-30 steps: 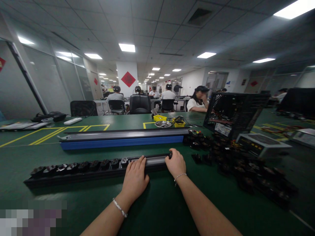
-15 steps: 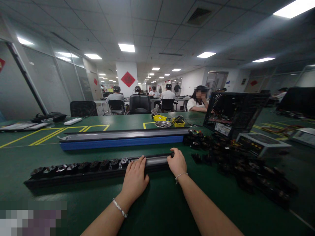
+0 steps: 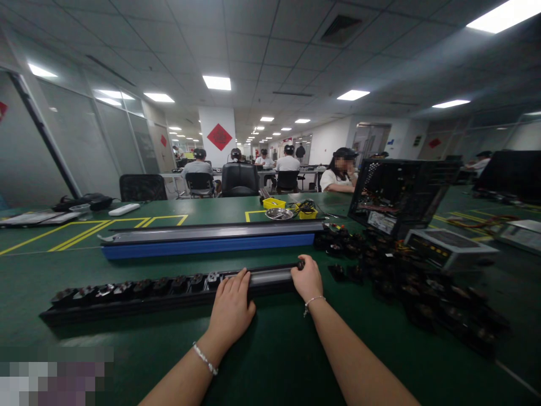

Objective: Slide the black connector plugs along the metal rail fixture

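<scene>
A long black rail (image 3: pixel 147 307) lies on the table, with a row of small dark parts (image 3: pixel 163 285) seated along its left and middle. Bare silvery channel (image 3: pixel 273 276) shows toward its right end. My left hand (image 3: pixel 232 307) clasps the rail across its width, fingers stretched over the top and thumb at the front side. At the right end, my right hand (image 3: pixel 307 279) is closed, its fingers pinching a small black part (image 3: pixel 300 264) that is mostly hidden. Several loose dark parts (image 3: pixel 389 287) are heaped to the right of my right hand.
Behind the rail stands a blue bar (image 3: pixel 211 246) topped by another channel. An open computer case (image 3: pixel 406 192) and a power supply (image 3: pixel 448 248) stand at the right. Farther back are a metal dish (image 3: pixel 279 213) and yellow bins (image 3: pixel 274 203). A person (image 3: pixel 338 175) sits across the table.
My right hand has shifted slightly to the right at the rail's end, and more of the small black part shows. My left hand stays in place.
</scene>
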The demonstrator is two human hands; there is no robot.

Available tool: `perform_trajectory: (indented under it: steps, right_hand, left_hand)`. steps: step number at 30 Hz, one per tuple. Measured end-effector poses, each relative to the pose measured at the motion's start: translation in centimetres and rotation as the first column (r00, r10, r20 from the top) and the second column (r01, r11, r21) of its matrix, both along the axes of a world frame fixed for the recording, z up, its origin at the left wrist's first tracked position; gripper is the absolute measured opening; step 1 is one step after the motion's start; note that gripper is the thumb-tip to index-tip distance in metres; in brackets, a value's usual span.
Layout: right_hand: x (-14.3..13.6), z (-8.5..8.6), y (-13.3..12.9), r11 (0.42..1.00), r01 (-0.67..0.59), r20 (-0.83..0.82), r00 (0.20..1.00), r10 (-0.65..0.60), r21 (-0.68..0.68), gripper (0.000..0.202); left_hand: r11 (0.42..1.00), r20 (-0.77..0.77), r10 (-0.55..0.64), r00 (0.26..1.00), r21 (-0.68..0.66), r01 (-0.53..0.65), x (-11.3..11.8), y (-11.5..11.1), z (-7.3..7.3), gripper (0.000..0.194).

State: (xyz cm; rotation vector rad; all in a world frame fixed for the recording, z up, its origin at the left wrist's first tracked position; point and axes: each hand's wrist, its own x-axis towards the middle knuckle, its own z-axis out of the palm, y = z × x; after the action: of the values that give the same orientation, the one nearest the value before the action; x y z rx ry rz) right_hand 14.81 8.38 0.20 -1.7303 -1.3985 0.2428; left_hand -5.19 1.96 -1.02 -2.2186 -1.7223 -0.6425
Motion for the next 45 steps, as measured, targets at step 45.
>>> perform_trajectory:
  steps: [45]
  right_hand:
    - [8.1,-1.3,2.0,0.984,0.116,0.119,0.988,-0.1,-0.133,0.036]
  left_hand:
    - [1.0,0.002,0.008,1.0,-0.006,-0.008,0.0,-0.3,0.5,0.05]
